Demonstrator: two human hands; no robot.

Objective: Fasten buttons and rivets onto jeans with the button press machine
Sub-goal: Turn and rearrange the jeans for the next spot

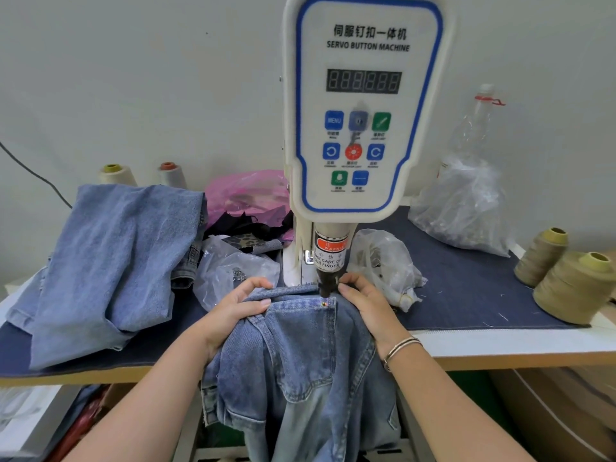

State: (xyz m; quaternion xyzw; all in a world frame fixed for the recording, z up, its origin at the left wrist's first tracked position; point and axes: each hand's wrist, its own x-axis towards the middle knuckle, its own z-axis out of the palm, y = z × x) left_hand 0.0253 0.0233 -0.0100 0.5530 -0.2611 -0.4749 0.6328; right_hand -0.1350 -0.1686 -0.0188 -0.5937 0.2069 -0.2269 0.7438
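The left hand [241,303] grips a fold of the jeans [300,355] at the waistband, fingers curled over the top edge and thumb pressed on the denim. The right hand [363,301] pinches the same waistband on the other side, fingertips at the cloth's edge just beside the press head [328,278] of the button press machine [363,105]. Between the two hands, a small rivet [324,304] glints at the pocket corner, directly under the press head. The rest of the jeans hangs off the worktop [466,295] toward the person. Beyond the left hand lies a pile of jeans [113,255]; beyond the right hand, a clear plastic bag [383,261] and thread cones [566,281].
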